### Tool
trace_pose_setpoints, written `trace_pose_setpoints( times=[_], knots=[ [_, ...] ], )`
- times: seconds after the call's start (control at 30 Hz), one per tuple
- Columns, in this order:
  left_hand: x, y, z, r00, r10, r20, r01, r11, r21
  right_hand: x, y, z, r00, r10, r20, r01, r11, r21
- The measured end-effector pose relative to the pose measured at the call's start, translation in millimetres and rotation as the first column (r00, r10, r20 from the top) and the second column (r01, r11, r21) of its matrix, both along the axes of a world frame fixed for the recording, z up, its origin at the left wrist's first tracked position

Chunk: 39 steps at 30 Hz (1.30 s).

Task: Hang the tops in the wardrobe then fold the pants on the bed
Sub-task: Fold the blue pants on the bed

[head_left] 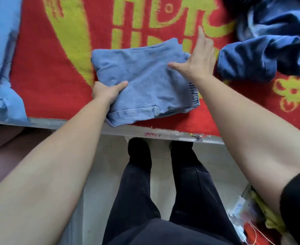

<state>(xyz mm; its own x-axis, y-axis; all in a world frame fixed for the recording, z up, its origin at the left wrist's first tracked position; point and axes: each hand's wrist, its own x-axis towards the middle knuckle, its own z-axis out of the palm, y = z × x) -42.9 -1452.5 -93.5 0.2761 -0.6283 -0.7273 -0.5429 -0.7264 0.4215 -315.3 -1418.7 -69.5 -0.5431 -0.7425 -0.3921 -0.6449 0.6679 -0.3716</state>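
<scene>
Red pile blanket point(45, 71) with yellow-green woven figures, covering the bed, whose pale edge point(60, 123) runs across the near side; the far part of the pattern is cut off at the top. Pants point(145, 82), light blue denim, folded into a thick, roughly square packet, lying on the blanket at the near edge of the bed, one corner just overhanging it; a stitched hem shows along the near side and a dark gathered band at the right edge, with layers stacked beneath. Dark blue garment point(262, 57), crumpled, on the blanket just beside the packet to the right, partly out of frame; its kind cannot be told. Pale blue cloth point(0, 59) at the left, draped over the bed edge, cut off by the frame. Left hand point(106, 91) grips the packet's near-left edge, thumb on top, the other fingers hidden under the denim. Right hand point(198, 59) at the packet's right edge, fingers point(201, 35) straight and spread wide, thumb over the cloth, holding nothing; whether the palm presses down cannot be told. Small clutter point(251, 218) on the floor at lower right, blurred, unidentifiable.
</scene>
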Motion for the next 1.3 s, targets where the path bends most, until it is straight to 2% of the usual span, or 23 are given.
trace_pose_setpoints(
  times=[0.03, 0.1, 0.13, 0.2, 0.27, 0.37, 0.5, 0.57, 0.67, 0.8, 0.9, 1.0, 1.1, 1.3],
  knots=[
    [8.7, 3.0, -5.8, 0.99, 0.033, -0.135, -0.028, 0.999, 0.041, 1.0, 10.0, -7.1, 0.994, -0.103, 0.03, 0.101, 0.994, 0.044],
    [23.1, 4.6, -10.1, 0.932, 0.031, -0.361, 0.008, 0.994, 0.107, 4.0, 35.9, -17.8, 0.927, -0.343, 0.154, 0.312, 0.93, 0.193],
    [30.1, 4.2, -12.1, 0.906, 0.028, -0.421, 0.031, 0.991, 0.131, 5.4, 48.8, -23.8, 0.888, -0.403, 0.222, 0.344, 0.902, 0.26],
    [40.6, 4.6, -15.7, 0.879, 0.046, -0.475, 0.038, 0.986, 0.165, 8.1, 66.0, -33.4, 0.876, -0.374, 0.304, 0.279, 0.908, 0.312],
    [39.0, 5.9, -15.8, 0.887, 0.043, -0.459, 0.033, 0.987, 0.155, 9.8, 69.9, -38.2, 0.893, -0.307, 0.329, 0.22, 0.936, 0.276],
    [19.0, 9.5, -8.3, 0.934, 0.007, -0.357, 0.001, 1.0, 0.021, 10.5, 67.9, -39.0, 0.898, -0.267, 0.351, 0.193, 0.954, 0.231],
    [2.3, 21.4, 2.3, 0.981, -0.1, -0.163, 0.071, 0.982, -0.177, 13.1, 67.1, -32.6, 0.795, -0.255, 0.551, 0.232, 0.966, 0.111],
    [-0.1, 26.9, 10.3, 0.983, -0.17, -0.071, 0.148, 0.959, -0.241, 17.1, 63.9, -22.6, 0.785, -0.231, 0.575, 0.246, 0.968, 0.054],
    [0.4, 32.5, 34.5, 0.983, -0.18, 0.022, 0.178, 0.931, -0.319, 23.7, 53.5, 6.2, 0.874, -0.086, 0.478, 0.139, 0.987, -0.078],
    [14.5, 42.9, 97.4, 1.0, -0.006, -0.025, -0.006, 0.894, -0.449, 29.6, 36.8, 70.7, 0.901, 0.087, 0.425, -0.004, 0.981, -0.194],
    [29.1, 60.0, 170.5, 0.993, 0.114, 0.002, -0.093, 0.819, -0.566, 44.9, 21.1, 141.7, 0.888, 0.275, 0.369, -0.173, 0.942, -0.286],
    [50.9, 90.7, 252.9, 0.957, 0.29, -0.031, -0.237, 0.712, -0.661, 68.6, 9.6, 225.3, 0.822, 0.477, 0.312, -0.345, 0.852, -0.395],
    [76.8, 133.3, 328.3, 0.893, 0.436, -0.113, -0.374, 0.576, -0.727, 99.8, 7.0, 310.0, 0.712, 0.653, 0.258, -0.485, 0.723, -0.493],
    [134.6, 241.4, 455.5, 0.742, 0.641, -0.198, -0.485, 0.309, -0.818, 193.1, 44.6, 444.6, 0.49, 0.859, 0.151, -0.611, 0.462, -0.643]
  ],
)
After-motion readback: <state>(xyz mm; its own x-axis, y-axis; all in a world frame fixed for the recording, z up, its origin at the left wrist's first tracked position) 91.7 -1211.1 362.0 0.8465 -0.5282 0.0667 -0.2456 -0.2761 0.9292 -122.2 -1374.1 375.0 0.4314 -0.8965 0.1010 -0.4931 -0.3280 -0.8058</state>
